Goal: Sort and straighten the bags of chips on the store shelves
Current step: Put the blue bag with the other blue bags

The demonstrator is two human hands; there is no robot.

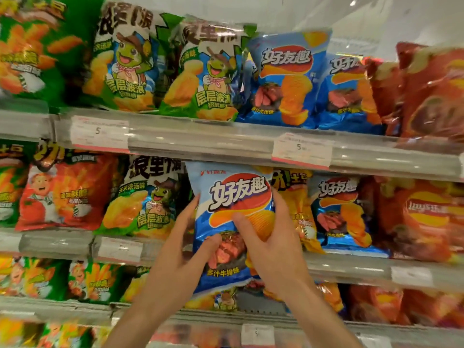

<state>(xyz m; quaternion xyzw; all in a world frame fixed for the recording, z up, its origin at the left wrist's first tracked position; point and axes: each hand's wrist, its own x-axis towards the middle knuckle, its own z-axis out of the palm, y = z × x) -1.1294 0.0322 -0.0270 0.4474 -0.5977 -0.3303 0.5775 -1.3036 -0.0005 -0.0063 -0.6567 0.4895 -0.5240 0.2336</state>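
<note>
**Blue Chip Bag Held at the Second Shelf**

At the second shelf from the top, a blue chip bag (232,222) with a steak picture was held upright in front of the stocked rows by both hands. The left hand (185,249) was placed on the bag's left edge, with the thumb pressed on the front face and the fingers extended up along the side. The right hand (266,242) was clasped round the right edge, thumb on the front and fingers wrapped behind. The bag's top edge was positioned just under the upper shelf rail (200,144), between two price tags (302,150). A yellow bag (296,197) was partly covered behind it. A matching blue bag (339,209) stood to the right, and a green turtle-print bag (143,197) to the left. Two more blue bags (286,79) were seen on the top shelf.
</note>
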